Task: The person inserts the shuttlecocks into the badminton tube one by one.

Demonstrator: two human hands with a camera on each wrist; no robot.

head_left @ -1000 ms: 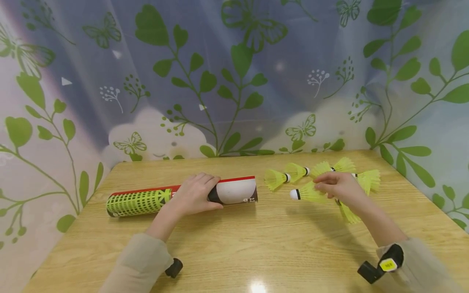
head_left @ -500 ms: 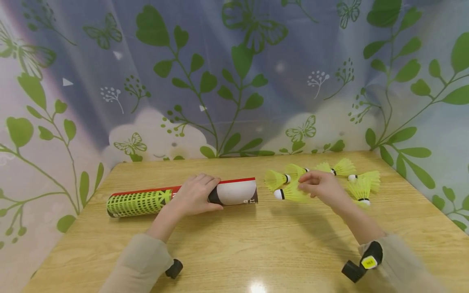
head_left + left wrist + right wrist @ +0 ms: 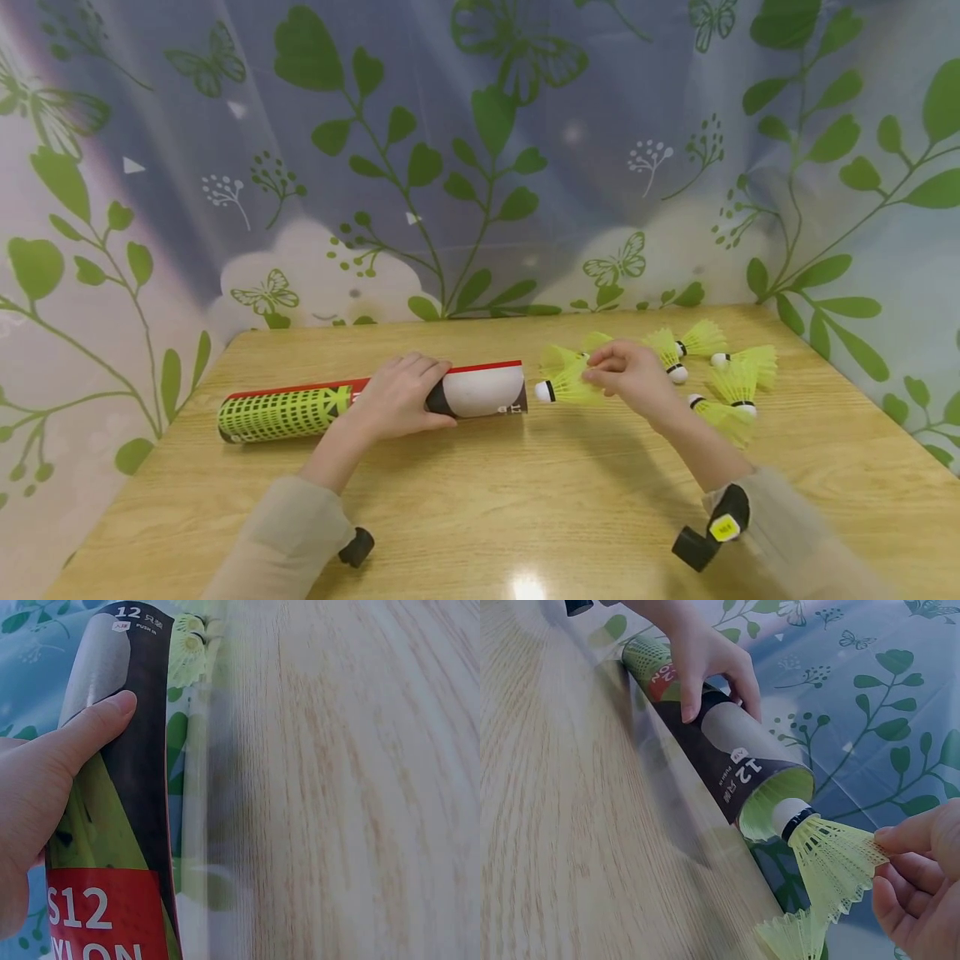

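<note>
A shuttlecock tube (image 3: 480, 392) lies on its side on the wooden table, and my left hand (image 3: 401, 400) grips it around the middle. In the left wrist view the thumb presses along the tube's printed wall (image 3: 146, 750). My right hand (image 3: 633, 383) pinches a yellow shuttlecock (image 3: 572, 388) by the rim of its skirt. Its white cork points left at the tube's right end, a small gap apart. The right wrist view shows that end open, with yellow-green skirt material visible inside the mouth (image 3: 795, 784), and the held shuttlecock's cork (image 3: 789, 815) just before it.
Several yellow shuttlecocks (image 3: 731, 379) lie loose on the table (image 3: 510, 500) to the right. Others sit behind the right hand, partly hidden. A patterned curtain (image 3: 420, 167) hangs along the table's back edge.
The right hand has moved left with the pinched shuttlecock, bringing its cork close to the tube's mouth. The left hand and the tube have stayed in place.
</note>
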